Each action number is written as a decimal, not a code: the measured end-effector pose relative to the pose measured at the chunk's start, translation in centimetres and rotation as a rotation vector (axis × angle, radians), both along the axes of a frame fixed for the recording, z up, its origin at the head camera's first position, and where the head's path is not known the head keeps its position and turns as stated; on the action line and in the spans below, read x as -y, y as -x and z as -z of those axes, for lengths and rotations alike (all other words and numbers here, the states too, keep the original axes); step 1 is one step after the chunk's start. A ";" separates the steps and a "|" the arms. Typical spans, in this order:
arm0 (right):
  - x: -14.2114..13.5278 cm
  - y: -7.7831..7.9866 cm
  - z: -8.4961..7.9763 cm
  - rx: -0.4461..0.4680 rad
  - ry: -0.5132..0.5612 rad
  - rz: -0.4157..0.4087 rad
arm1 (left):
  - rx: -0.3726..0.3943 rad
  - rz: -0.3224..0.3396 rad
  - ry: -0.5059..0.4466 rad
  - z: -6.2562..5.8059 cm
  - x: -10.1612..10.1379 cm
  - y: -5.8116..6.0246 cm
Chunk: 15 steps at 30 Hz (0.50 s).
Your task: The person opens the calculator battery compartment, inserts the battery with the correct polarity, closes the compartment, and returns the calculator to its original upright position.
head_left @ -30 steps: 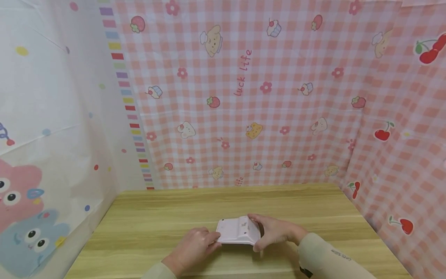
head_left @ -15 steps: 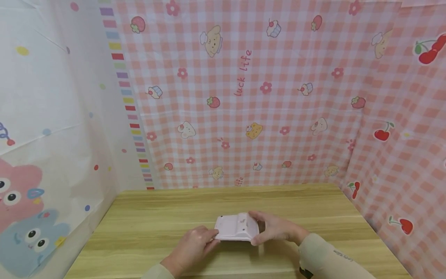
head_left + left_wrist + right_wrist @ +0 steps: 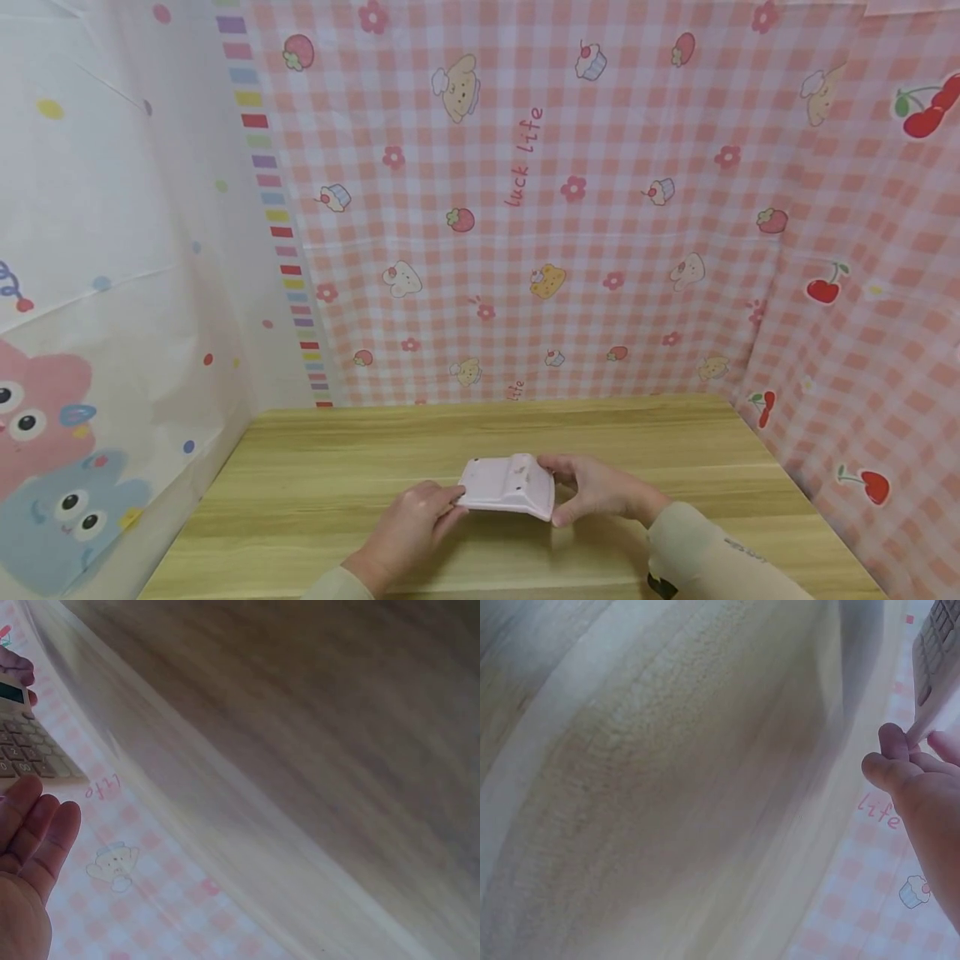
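A pale pink calculator is held up over the table, its back with a raised section facing upward. In the left wrist view the calculator shows its keys and dark display. My left hand pinches the thin left end between thumb and forefinger. At the thicker right end, my right hand grips the edge, thumb at the near corner and fingers at the far side. The calculator enters the right wrist view only at the upper right, with fingertips at its lower edge.
The wood-grain table extends under both hands. Behind it hangs a pink checked cloth, which continues along the right. A white cloth with cartoon figures covers the left side.
The calculator has moved slightly up and to the left in the head view, and tilts a little more. Both hands still hold its ends; the left hand has shifted along with it.
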State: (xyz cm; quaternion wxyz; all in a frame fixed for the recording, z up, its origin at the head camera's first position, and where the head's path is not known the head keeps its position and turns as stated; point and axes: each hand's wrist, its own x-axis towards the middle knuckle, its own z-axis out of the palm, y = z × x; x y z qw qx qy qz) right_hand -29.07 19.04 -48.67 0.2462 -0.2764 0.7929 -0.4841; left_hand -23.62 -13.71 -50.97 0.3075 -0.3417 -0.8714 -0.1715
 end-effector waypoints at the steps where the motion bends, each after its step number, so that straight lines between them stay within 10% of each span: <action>1: 0.0 0.0 0.0 0.000 0.000 0.002 | 0.001 -0.003 -0.003 0.0 0.0 0.0; 15: 0.3 0.0 0.0 -0.127 0.022 0.225 | 0.050 -0.044 -0.059 0.0 0.2 0.0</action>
